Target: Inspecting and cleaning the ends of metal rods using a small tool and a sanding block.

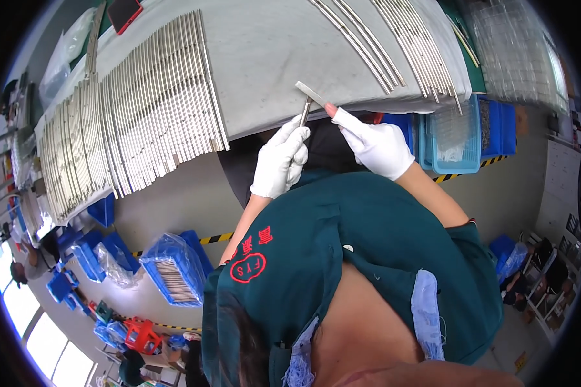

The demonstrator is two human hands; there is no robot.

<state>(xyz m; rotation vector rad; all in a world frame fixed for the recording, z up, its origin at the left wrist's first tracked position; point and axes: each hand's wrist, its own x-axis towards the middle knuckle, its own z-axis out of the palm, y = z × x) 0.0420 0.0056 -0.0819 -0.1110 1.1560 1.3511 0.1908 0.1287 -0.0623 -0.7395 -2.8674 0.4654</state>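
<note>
The person's own teal shirt (368, 245) fills the lower middle of the view and hides whatever lies under the near edge of the worktop (271, 58), which is covered in pale cloth. The dark fisheye rim cuts off the far corners.

Two white-gloved hands meet just below that edge. The left hand (281, 161) has its fingers closed round the lower part of a short metal rod (305, 113) that stands nearly upright; the palm side is turned away, so how the grip sits cannot be seen. At the rod's top a flat grey metal strip (311, 93) lies across it, slanting toward 10 o'clock. The right hand (376, 147) has its forefinger stretched toward 10 o'clock to the strip's lower end, its tip bare of glove, the other fingers curled loosely; whether it pinches the strip or only touches it cannot be told.

On the worktop, long metal rods (155, 103) lie in tight overlapping rows at 9 to 11 o'clock, too many to count; a second fan of rods (407, 45) lies at 1 o'clock.

A blue crate (455, 138) at 2 o'clock holds clear plastic bags. On the floor at 8 o'clock, another blue crate (174, 271), wrapped in clear film, holds small pale pieces too blurred to name.
</note>
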